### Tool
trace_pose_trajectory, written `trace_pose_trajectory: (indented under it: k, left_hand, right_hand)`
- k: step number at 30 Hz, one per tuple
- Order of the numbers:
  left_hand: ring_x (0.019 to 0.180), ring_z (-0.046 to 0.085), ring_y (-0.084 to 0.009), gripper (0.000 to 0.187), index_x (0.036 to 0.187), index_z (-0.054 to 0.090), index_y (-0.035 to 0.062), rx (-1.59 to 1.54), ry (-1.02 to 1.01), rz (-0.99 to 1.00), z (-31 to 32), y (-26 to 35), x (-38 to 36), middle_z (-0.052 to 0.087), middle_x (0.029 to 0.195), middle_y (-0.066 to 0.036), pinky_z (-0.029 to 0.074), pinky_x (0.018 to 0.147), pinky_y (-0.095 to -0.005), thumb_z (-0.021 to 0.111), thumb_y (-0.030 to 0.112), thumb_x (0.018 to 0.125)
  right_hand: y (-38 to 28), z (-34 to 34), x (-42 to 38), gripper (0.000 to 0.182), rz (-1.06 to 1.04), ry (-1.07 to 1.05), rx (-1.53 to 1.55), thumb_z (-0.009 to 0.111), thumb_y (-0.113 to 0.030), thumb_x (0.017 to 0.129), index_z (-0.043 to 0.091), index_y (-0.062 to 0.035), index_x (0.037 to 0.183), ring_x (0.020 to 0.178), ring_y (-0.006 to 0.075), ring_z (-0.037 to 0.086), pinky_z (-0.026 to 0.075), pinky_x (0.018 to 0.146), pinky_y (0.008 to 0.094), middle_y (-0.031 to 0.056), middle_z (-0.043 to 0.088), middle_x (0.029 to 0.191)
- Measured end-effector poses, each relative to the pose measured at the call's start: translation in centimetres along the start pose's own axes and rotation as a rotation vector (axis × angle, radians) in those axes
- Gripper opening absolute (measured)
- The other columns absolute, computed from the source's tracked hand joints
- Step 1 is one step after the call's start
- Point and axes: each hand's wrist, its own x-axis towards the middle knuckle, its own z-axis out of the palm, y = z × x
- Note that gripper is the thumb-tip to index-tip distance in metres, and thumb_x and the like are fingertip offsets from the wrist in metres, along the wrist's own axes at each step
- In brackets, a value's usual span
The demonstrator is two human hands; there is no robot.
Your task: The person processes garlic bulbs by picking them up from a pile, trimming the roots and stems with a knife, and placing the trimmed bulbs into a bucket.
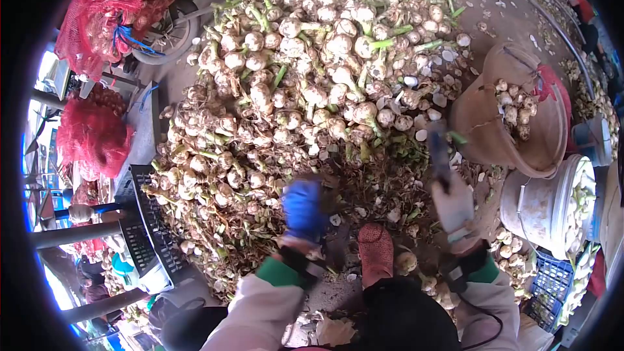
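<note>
My right hand (453, 208), in a whitish glove, is closed around a knife (440, 159) whose blurred dark blade points away from me. My left hand (303, 211) wears a blue glove and is at the near edge of the heap; motion blur hides its fingers and anything in them. Beyond both hands spreads a large heap of pale, garlic-like bulbs (292, 45) with green stalk stubs and dry brown leaves. Leafy trimmings (409, 169) lie between my hands. One loose bulb (406, 262) rests beside my reddish shoe (376, 250).
A tan basket (474, 114) with some bulbs stands at the right, above a whitish bucket (536, 205) of pale pieces. Lower right is a blue crate (551, 286). At the left are a black crate (146, 221) and red mesh sacks (94, 136).
</note>
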Motion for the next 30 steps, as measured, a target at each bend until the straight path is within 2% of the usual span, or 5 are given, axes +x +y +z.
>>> trace_pose_trajectory:
  k: [6, 9, 15, 20, 30]
  left_hand:
    - [0.099, 0.063, -0.0338, 0.035, 0.117, 0.060, 0.0084, -0.749, -0.442, -0.725, 3.4, -10.4, -4.8, 0.063, 0.110, -0.015, 0.050, 0.091, -0.0423, 0.064, 0.009, 0.082]
    - [0.103, 0.062, -0.0289, 0.034, 0.118, 0.062, 0.0074, 0.070, -0.126, 0.183, 0.0, -5.4, -5.3, 0.063, 0.115, -0.016, 0.044, 0.098, -0.0421, 0.059, 0.007, 0.084]
    - [0.098, 0.065, -0.0234, 0.029, 0.122, 0.056, 0.0050, -0.728, -0.248, 0.116, -2.3, 3.6, -3.7, 0.066, 0.109, -0.011, 0.048, 0.096, -0.0371, 0.049, 0.004, 0.094]
    - [0.084, 0.064, -0.0127, 0.021, 0.115, 0.057, 0.0036, -0.795, -0.219, 0.079, 2.1, 5.0, -3.9, 0.066, 0.097, -0.005, 0.053, 0.073, -0.0279, 0.051, 0.012, 0.097]
    - [0.107, 0.059, -0.0166, 0.025, 0.123, 0.054, 0.0063, -1.617, -0.260, -0.302, 3.2, 4.8, -4.1, 0.060, 0.118, -0.009, 0.048, 0.092, -0.0326, 0.046, 0.010, 0.100]
  right_hand:
    - [-0.4, 7.1, -2.8, 0.023, 0.186, -0.310, 0.076, 0.063, -0.017, 0.086, 0.062, -0.0032, 0.104, 0.077, 0.0337, 0.067, 0.052, 0.070, 0.0375, 0.0206, 0.066, 0.084]
    - [-2.7, 8.8, -2.4, 0.024, 0.178, -0.488, 0.105, 0.061, -0.017, 0.089, 0.062, -0.0024, 0.108, 0.081, 0.0274, 0.067, 0.051, 0.076, 0.0354, 0.0165, 0.069, 0.090]
    - [-4.9, 9.1, -2.6, 0.025, 0.223, -0.571, 0.854, 0.058, -0.021, 0.095, 0.060, 0.0004, 0.106, 0.085, 0.0125, 0.061, 0.048, 0.079, 0.0293, 0.0067, 0.067, 0.094]
    - [-5.1, 6.0, -1.2, 0.019, -0.269, -0.151, -0.036, 0.062, -0.019, 0.085, 0.062, -0.0075, 0.101, 0.079, 0.0364, 0.063, 0.051, 0.068, 0.0420, 0.0143, 0.064, 0.089]
    - [-7.7, 3.5, -1.7, 0.022, -0.939, -0.198, -0.557, 0.060, -0.021, 0.078, 0.057, -0.0098, 0.097, 0.067, 0.0188, 0.058, 0.049, 0.055, 0.0323, 0.0019, 0.052, 0.075]
